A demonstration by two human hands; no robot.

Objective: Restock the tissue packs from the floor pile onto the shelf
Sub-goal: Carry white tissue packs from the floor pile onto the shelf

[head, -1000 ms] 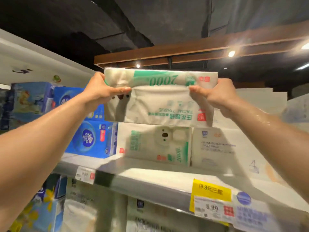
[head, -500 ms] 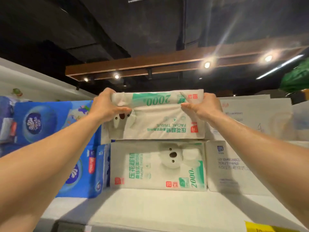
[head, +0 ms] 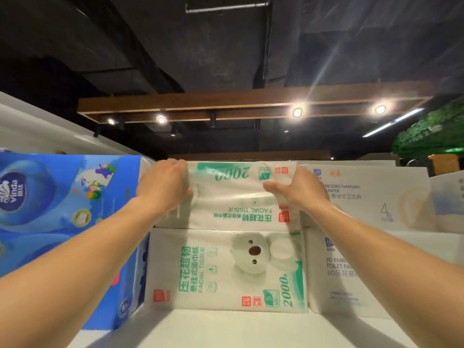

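Observation:
A white-and-green facial tissue pack (head: 233, 197) lies upside down on top of a matching pack (head: 226, 270) that stands on the white shelf (head: 226, 327). My left hand (head: 164, 188) grips the upper pack's left end and my right hand (head: 295, 190) grips its right end, thumbs on the front face. The upper pack sits far back, between the blue packs and the white packs. The floor pile is out of view.
Blue Vinda tissue packs (head: 57, 209) are stacked on the left. White embossed toilet paper packs (head: 371, 197) are stacked on the right. Overhead runs a wooden light beam (head: 251, 104) under a dark ceiling.
Both hands pushed the upper pack back and down onto the lower pack. The view rose and moved closer to the shelf.

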